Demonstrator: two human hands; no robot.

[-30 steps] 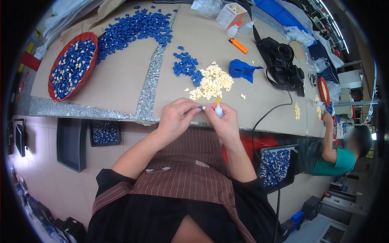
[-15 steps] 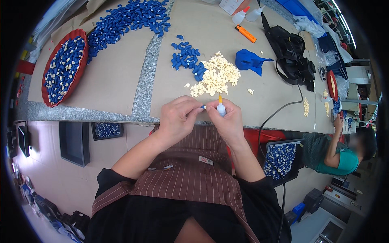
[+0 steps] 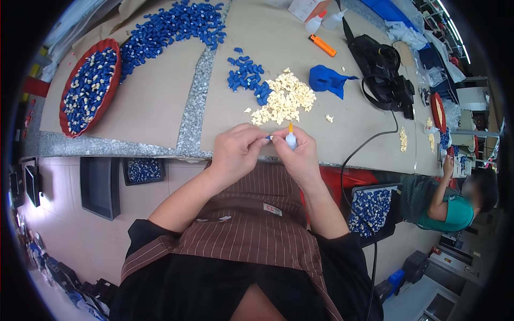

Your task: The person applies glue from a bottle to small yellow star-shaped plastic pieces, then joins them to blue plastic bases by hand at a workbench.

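Note:
My left hand is closed in a pinch on a small blue curved piece, of which only the end shows. Facing it, my right hand is closed around a small white squeeze bottle with a yellow nozzle pointing away from me. Its thumb and forefinger meet the blue piece's tip, where something pale, too small to make out, shows. Just beyond my hands lies a pile of small cream-coloured pieces. Loose blue curved pieces lie against that pile's left side.
A red scalloped tray of blue-and-cream pieces sits left, near a big blue heap. To the right are a blue cloth, an orange marker-like stick, black straps and a cable. A person in green works far right.
Both hands stay together at nearly the same spot, the fingertips slightly closer over the blue piece. The whole view has shifted a little.

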